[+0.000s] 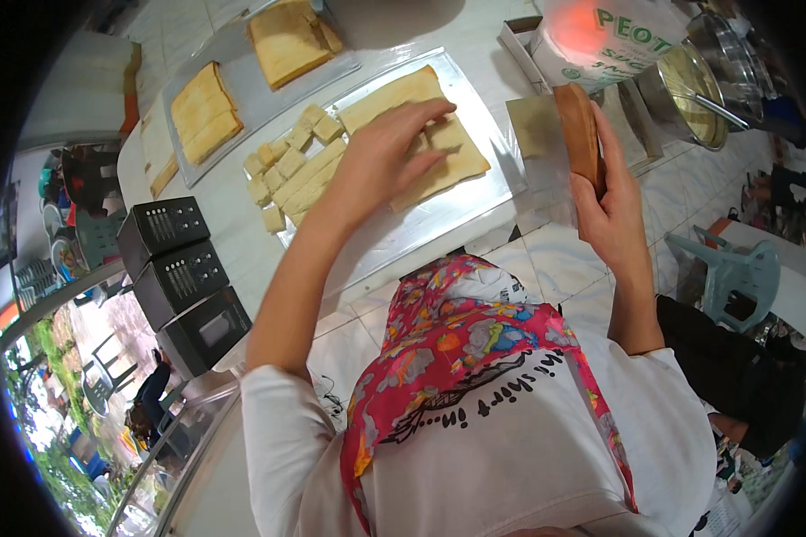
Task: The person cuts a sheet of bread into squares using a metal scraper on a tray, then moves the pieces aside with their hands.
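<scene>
My left hand [396, 144] is spread over a pale yellow sheet cake [383, 101], fingers and thumb apart; the fingertips are at the cake's top, but whether they press on it cannot be told. The cake lies on a shiny metal tray [457, 74]. Small cut cubes of cake [289, 161] are grouped at the tray's left end, beside a long cut strip [309, 178]. To the right of the tray, my right hand [608, 194] grips the wooden handle [577, 137] of a bench scraper, its broad metal blade [537, 141] turned toward the cake.
Another tray [208, 74] at the back left bears two browned cake slabs [205, 111]. Black boxes [181, 268] stand at the table's left edge. A plastic sugar bag [598, 40] and a metal bowl [685, 94] with a whisk are at the right. A plastic chair [732, 275] stands beyond.
</scene>
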Demonstrator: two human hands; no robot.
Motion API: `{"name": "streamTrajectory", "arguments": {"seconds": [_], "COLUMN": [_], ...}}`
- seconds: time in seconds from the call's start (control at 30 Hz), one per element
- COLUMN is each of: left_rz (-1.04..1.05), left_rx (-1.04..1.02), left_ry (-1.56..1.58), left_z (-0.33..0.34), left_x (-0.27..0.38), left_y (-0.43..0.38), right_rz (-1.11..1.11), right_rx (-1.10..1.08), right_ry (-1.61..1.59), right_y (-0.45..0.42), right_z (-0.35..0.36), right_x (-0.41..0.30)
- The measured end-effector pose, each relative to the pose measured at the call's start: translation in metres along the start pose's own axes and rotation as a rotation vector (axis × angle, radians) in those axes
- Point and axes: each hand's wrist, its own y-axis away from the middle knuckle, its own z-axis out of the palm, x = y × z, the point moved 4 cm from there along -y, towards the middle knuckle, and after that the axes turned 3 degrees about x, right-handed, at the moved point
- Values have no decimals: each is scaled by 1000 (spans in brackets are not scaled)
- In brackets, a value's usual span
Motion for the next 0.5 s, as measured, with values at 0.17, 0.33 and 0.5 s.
{"name": "streamTrajectory", "arguments": {"seconds": [0.17,0.33,0.5], "left_rz": [206,71,148], "left_rx": [-276,-679,-745], "left_ry": [-31,14,-26], "left_z": [44,74,80], "left_x": [-30,-39,-51], "left_y": [-80,-111,-115], "right_rz": [-1,65,111], "right_rx": [51,67,75], "right_ry": [10,28,-39], "right_y": [11,25,30], "right_z": [-25,-44,-44], "right_x": [4,18,30]}}
